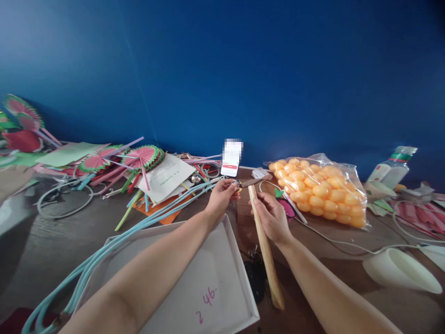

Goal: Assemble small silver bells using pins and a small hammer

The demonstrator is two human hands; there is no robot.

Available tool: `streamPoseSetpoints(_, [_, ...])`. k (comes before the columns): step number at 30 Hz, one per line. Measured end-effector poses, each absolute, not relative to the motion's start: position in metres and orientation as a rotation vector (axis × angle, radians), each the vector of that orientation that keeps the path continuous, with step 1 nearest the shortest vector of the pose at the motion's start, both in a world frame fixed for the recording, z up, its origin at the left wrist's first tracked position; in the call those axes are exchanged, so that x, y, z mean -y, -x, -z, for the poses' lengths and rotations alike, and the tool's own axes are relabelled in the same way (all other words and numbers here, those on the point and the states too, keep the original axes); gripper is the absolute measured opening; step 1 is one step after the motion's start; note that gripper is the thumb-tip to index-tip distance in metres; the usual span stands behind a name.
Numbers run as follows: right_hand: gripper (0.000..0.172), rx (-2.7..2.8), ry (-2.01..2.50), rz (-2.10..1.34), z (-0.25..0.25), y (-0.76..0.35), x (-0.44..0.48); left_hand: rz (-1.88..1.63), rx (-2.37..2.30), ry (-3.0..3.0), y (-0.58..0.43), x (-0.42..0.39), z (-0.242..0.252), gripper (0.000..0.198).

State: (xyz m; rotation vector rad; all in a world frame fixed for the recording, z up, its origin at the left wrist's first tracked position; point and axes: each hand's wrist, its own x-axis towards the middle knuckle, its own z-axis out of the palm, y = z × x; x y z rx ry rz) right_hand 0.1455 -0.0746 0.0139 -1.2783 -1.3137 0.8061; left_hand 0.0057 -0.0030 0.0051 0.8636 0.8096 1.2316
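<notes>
My right hand [271, 215] is wrapped round the wooden handle of a hammer [266, 255]. Its dark narrow metal head lies across the top of the handle, which slants down toward me. Just left of that head, my left hand [223, 197] pinches a small shiny silver bell [236, 184], partly covered by the fingers. Several light blue cords [153, 221] run from the lower left up to the left hand; whether they join the bell I cannot tell. A similar silver bell [195, 178] lies on the table beyond the left hand.
A shallow white box lid [208, 260] with purple writing lies under my left arm. Dark keys [255, 278] sit beside it. Farther back are paper fans [142, 160], a lit phone [231, 157], a bag of orange balls [320, 188], a bottle [392, 169] and a tipped white cup [399, 269].
</notes>
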Motion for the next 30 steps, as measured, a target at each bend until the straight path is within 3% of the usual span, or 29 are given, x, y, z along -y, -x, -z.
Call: streamPoseSetpoints(30, [0.034,1.296,1.286,-0.816,-0.0141,-0.1438,0.0746,-1.263,-0.868,-0.839,-0.006,0.0006,-0.0048,0.026])
